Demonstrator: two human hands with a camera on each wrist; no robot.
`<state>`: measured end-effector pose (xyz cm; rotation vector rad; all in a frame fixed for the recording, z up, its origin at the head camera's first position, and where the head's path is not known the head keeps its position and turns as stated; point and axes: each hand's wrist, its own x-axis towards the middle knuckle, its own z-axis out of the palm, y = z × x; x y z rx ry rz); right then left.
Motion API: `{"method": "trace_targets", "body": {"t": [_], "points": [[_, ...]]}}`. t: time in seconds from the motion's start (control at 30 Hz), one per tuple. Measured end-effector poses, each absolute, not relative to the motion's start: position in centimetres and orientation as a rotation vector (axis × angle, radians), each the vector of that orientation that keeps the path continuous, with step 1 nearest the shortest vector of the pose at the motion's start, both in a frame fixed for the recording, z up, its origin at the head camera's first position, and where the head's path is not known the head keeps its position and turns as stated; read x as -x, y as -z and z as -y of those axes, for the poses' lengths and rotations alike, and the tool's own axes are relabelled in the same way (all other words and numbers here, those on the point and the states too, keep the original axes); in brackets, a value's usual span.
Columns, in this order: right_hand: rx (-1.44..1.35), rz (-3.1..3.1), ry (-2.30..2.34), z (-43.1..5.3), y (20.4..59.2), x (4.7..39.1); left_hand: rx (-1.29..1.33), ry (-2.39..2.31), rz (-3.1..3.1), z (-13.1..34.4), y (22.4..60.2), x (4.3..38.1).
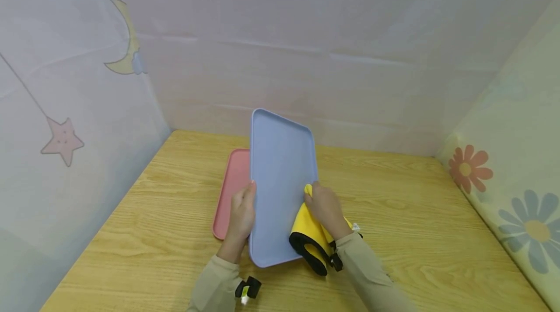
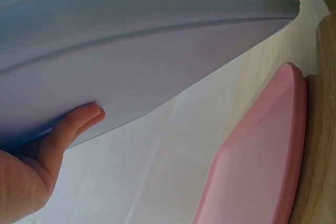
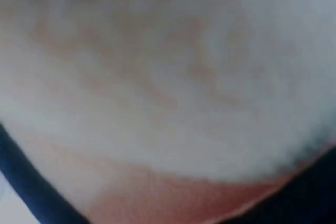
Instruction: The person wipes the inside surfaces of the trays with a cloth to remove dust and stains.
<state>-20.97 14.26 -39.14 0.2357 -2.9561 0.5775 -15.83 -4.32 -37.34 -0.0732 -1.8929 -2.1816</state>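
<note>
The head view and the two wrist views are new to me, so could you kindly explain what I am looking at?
There is no machine here: a person is working with two bare hands. The head view comes from a camera worn on the head, looking forward and down. A pink tray lies on the wooden table, partly hidden by a blue tray. The left hand holds that blue tray up by its left edge, tilted, while the right hand grips a yellow cloth with black edging near its right edge. The left wrist camera sees the blue tray's underside, the left hand's fingers and the pink tray beyond. The right wrist picture is too close and blurred to make out what it shows.
</note>
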Motion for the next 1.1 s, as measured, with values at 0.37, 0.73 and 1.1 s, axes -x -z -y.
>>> {"method": "trace_targets", "body": {"t": [0.37,0.73,1.1], "points": [[-0.252,2.912,-0.74,-11.7,37.7,19.7,0.079,2.174,1.882,4.4,37.4,16.0],[-0.392,2.847,-0.77,-9.2,36.0,18.2,0.094,2.203,1.908,4.4,37.5,16.0],[-0.6,2.779,-0.812,-7.3,34.6,16.2,0.041,2.191,1.907,4.0,37.7,16.2]]}}
